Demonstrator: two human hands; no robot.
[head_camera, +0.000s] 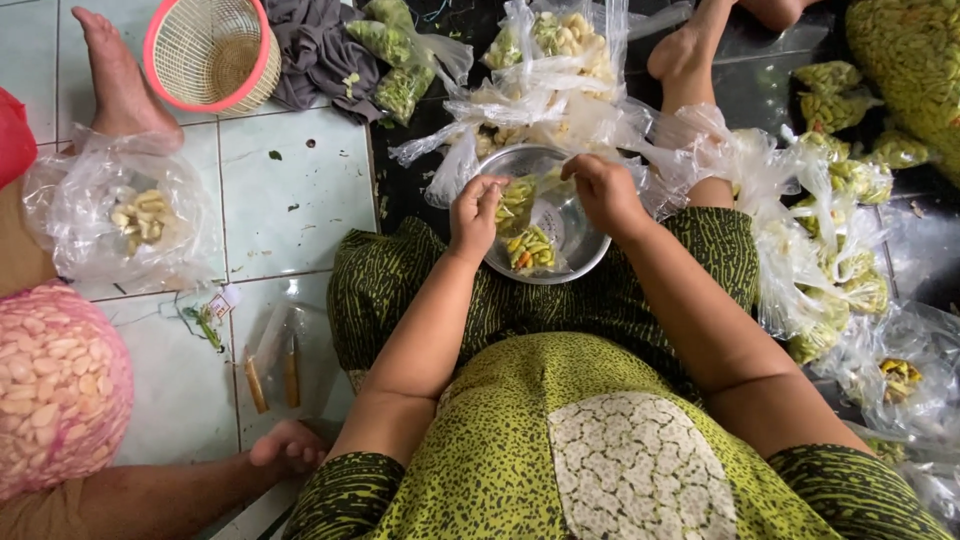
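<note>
Both hands are over the steel bowl (580, 255) in the lap: the left hand (475, 212) at ten o'clock of the bowl has its grip pinched together on a small clear bag of green chillies (517, 205), while the right hand (603, 192) at twelve o'clock holds the bag's plastic, fingers curled so I cannot tell how tightly. A second chilli packet (530, 250) lies inside the bowl, its far rim hidden under heaped bags (560, 70); at nine o'clock a bag of garlic (140, 215) sits on the tiled floor (290, 190), contents blurred by plastic.

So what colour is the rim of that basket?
Pink: the basket's rim is pink around cream weave, seen in the head view.
</note>
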